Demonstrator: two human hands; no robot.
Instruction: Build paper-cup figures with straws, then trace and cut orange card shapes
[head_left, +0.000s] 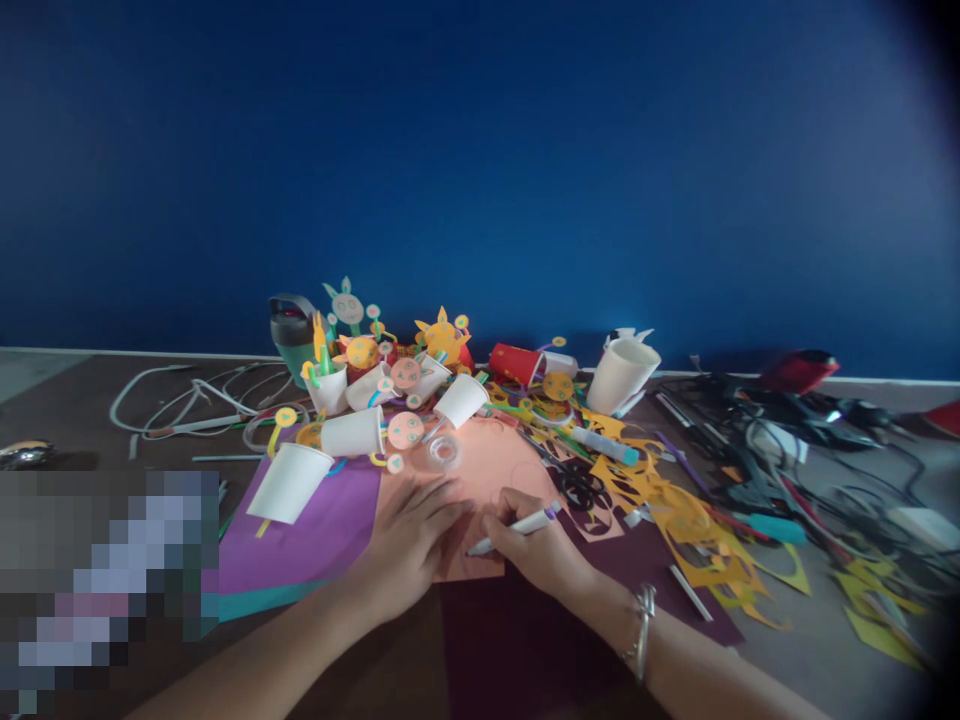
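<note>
My right hand (529, 540) grips a white marker (534, 521) with a purple end, its tip down at the orange paper (484, 450). On the same sheet my left hand (412, 535) lies flat with fingers stretched out, pressing on its left part. Just beyond my left fingers is a roll of clear tape (443, 453). Faint round outlines show on the sheet near the marker. Black-handled scissors (581, 484) rest to the right of my right hand. Under the left side of the orange sheet, a purple sheet (315, 510) sticks out.
White paper cups (291, 482) with paper faces lie at the back left. A red cup (516, 364) and a large white cup (624, 375) are farther back. Yellow paper scraps (697, 530), a glue stick (606, 445) and tangled cables (840, 490) spread over the right. A bottle (294, 335) stands by the blue wall.
</note>
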